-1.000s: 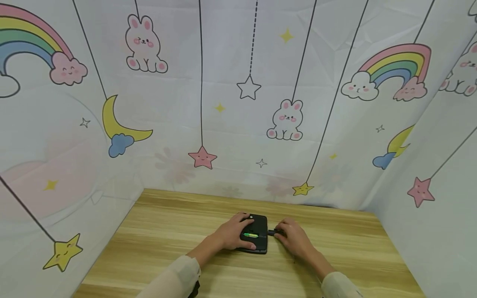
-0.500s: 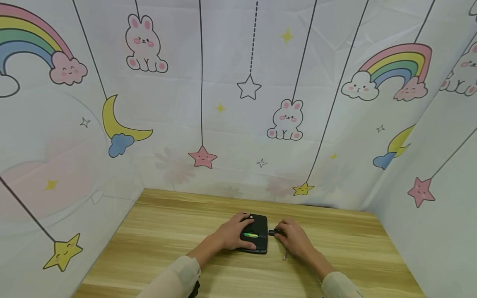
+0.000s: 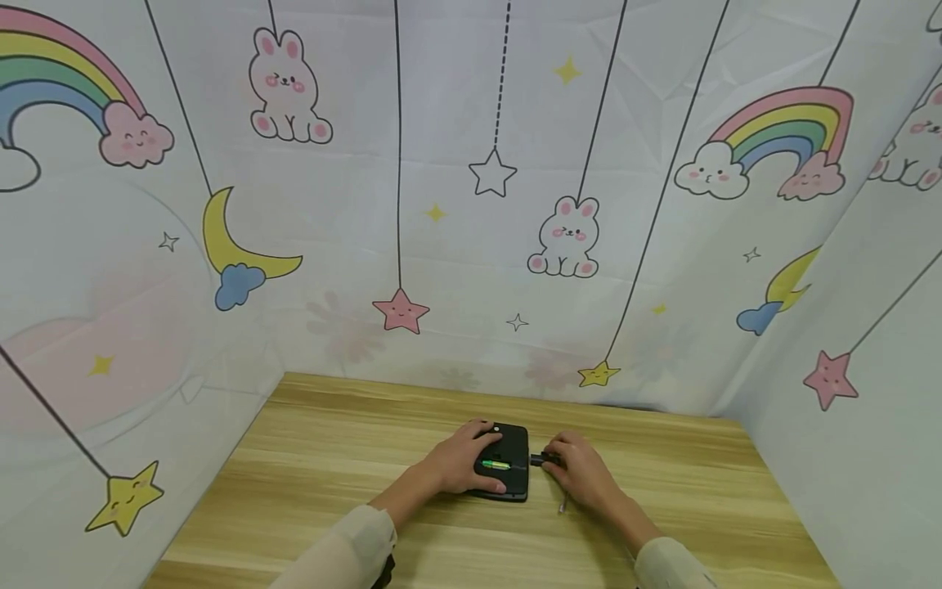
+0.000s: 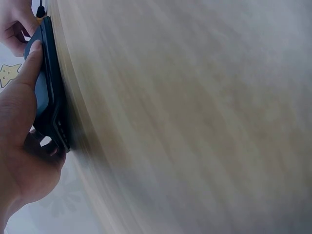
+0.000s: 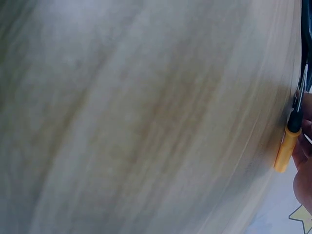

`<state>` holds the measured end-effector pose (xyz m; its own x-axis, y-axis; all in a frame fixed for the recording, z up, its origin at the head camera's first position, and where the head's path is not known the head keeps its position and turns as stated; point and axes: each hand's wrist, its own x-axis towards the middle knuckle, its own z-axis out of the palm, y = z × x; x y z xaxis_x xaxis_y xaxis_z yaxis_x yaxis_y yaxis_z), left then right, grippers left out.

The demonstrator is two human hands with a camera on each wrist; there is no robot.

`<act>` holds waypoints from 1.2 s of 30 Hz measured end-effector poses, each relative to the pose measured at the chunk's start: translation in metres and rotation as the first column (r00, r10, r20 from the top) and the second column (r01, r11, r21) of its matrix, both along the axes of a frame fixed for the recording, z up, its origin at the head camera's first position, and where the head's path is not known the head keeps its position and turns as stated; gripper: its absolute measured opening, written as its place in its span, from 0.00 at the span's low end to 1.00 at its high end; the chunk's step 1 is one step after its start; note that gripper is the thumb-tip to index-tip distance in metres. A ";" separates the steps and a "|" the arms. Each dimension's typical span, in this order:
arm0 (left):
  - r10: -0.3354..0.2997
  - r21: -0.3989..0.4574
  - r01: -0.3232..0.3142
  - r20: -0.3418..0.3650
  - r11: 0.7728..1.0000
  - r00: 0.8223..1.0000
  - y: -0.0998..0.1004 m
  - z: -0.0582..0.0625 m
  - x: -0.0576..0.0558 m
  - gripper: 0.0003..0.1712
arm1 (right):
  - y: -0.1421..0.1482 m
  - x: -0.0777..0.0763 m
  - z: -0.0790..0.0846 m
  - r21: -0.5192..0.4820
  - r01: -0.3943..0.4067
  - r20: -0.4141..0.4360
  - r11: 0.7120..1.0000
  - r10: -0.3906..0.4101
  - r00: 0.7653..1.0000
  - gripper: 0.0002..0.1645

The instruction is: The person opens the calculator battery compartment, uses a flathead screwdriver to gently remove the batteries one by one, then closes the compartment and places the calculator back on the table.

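Note:
A flat black tablet-like device (image 3: pixel 514 442) lies on the wooden table, with a green-and-yellow strip (image 3: pixel 496 465) on its upper face. My left hand (image 3: pixel 462 462) grips it from the left, thumb along the near edge and fingers spread toward the far side. In the left wrist view, fingers curl at the device's edge. Right of the device, my right hand (image 3: pixel 581 470) pinches a small black piece (image 3: pixel 538 460); whether that touches the device is unclear. An orange-ended piece (image 5: pixel 287 151) with a black collar and metal shaft shows beside the right hand in the right wrist view.
The wood-grain table (image 3: pixel 331 442) stretches around both hands. White fabric walls (image 3: pixel 471 245) printed with rabbits, stars and rainbows stand behind it and at both sides.
A thin piece with a pale tip now sticks out below my right hand; one second ago it was barely visible. My left hand and the device have not moved.

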<state>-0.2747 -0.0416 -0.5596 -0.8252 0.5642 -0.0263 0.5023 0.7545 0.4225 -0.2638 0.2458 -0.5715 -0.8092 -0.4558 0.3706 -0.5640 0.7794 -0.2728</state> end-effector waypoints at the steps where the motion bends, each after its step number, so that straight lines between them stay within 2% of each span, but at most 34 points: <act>1: 0.000 -0.001 0.000 0.003 1.000 1.000 0.000 0.000 0.000 0.56 | 0.000 0.000 0.000 -0.001 0.000 -0.002 1.000 0.000 1.000 0.10; 13: 0.005 0.004 -0.005 0.008 1.000 1.000 -0.001 0.002 0.001 0.56 | -0.001 0.002 0.004 0.012 0.012 0.033 1.000 -0.012 0.999 0.11; 21: 0.006 0.013 -0.006 0.016 1.000 1.000 0.000 0.003 0.003 0.56 | 0.002 0.003 0.005 0.001 0.011 0.019 1.000 -0.011 1.000 0.11; 36: -0.002 0.001 0.002 -0.003 1.000 1.000 -0.001 0.000 0.001 0.56 | 0.010 0.002 0.007 -0.045 0.066 0.035 0.997 -0.064 0.997 0.13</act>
<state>-0.2733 -0.0428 -0.5592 -0.8240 0.5661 -0.0231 0.5054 0.7529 0.4215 -0.2617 0.2561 -0.5642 -0.8489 -0.3849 0.3624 -0.5024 0.8005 -0.3268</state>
